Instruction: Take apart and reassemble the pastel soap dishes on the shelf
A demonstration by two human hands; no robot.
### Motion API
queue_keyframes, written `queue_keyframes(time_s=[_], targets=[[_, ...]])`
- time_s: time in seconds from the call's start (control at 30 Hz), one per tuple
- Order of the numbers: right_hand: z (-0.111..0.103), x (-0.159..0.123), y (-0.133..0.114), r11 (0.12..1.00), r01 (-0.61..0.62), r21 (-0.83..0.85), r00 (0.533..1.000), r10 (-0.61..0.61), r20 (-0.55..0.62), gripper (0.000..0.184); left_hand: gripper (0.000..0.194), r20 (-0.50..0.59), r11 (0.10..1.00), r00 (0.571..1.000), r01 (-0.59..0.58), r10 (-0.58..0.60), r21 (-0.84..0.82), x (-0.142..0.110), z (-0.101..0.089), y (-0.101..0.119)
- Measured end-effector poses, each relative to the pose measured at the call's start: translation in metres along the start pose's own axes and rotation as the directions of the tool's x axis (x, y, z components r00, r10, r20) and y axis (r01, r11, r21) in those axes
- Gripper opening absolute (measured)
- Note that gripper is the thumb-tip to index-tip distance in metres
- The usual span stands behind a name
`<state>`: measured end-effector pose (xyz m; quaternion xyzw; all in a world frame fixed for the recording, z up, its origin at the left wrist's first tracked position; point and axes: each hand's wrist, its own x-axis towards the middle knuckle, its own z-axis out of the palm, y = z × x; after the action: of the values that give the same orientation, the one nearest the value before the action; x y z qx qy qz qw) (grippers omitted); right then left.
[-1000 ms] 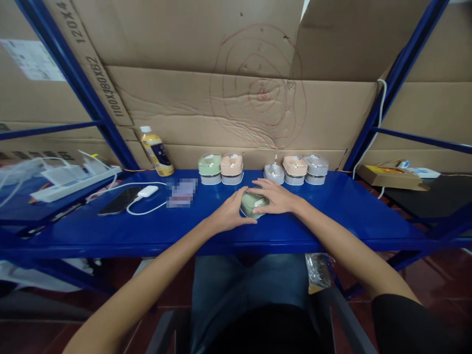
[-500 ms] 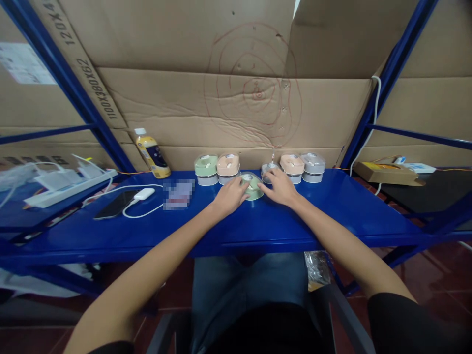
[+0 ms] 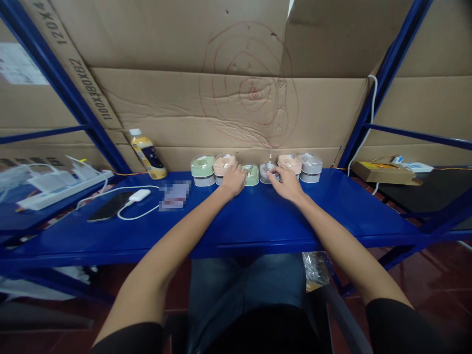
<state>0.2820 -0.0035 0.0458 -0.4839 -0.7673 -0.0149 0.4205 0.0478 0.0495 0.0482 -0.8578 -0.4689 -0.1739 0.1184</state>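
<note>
A row of small lidded boxes in green, peach and grey runs along the back of the blue table. In the middle, a single green box [image 3: 251,174] and a single grey box [image 3: 266,172] stand side by side with a narrow gap. My left hand [image 3: 234,181] is at the green box's left side, fingers apart, in front of a peach box [image 3: 223,162]. At the grey box's right side is my right hand [image 3: 287,183], thumb and fingers apart against its edge, partly covering another peach box [image 3: 290,161]. Neither hand is closed round a box.
Outermost are a stacked green box [image 3: 202,167] and a stacked grey box [image 3: 310,164]. Leftward are a yellow drink bottle [image 3: 149,156], a phone [image 3: 112,206], a white charger [image 3: 139,195] with cable and a power strip [image 3: 66,189]. Cardboard [image 3: 165,108] rises behind.
The single green box has moved back into line with the row, beside the single grey box. My left hand has shifted back with it; my right hand has moved slightly rightward.
</note>
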Motion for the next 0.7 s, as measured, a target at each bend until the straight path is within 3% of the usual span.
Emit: queue_keyframes(time_s=[0.1, 0.2, 0.3, 0.4, 0.6, 0.7], targets=[[0.002, 0.0, -0.002, 1.0, -0.006, 0.02, 1.0, 0.006, 0.012, 0.038, 0.052, -0.12, 0.999, 0.992, -0.046, 0.044, -0.019, -0.004, -0.008, -0.006], [0.002, 0.0, -0.003, 0.999, -0.015, 0.036, 1.0, 0.015, 0.022, 0.036, 0.07, -0.2, 0.998, 0.978, 0.068, -0.066, 0.004, -0.004, -0.012, -0.018], [0.001, 0.0, -0.003, 0.999, -0.024, 0.045, 0.999, 0.023, 0.035, 0.034, 0.08, -0.159, 0.974, 0.966, 0.217, -0.206, 0.058, -0.002, -0.009, -0.032], [0.0, -0.001, -0.002, 0.999, -0.025, 0.041, 0.999, 0.024, 0.044, 0.034, 0.073, -0.121, 0.959, 0.959, 0.269, -0.258, 0.089, 0.0, -0.003, -0.04], [0.0, 0.0, 0.001, 0.999, -0.008, 0.048, 1.0, 0.007, 0.026, 0.036, 0.059, -0.188, 0.961, 0.96, 0.236, -0.208, 0.142, -0.006, -0.009, -0.033], [0.0, 0.002, 0.001, 0.997, -0.016, 0.081, 1.0, 0.017, -0.014, 0.036, 0.06, -0.26, 0.989, 0.96, 0.124, -0.098, 0.084, -0.019, -0.023, -0.029]])
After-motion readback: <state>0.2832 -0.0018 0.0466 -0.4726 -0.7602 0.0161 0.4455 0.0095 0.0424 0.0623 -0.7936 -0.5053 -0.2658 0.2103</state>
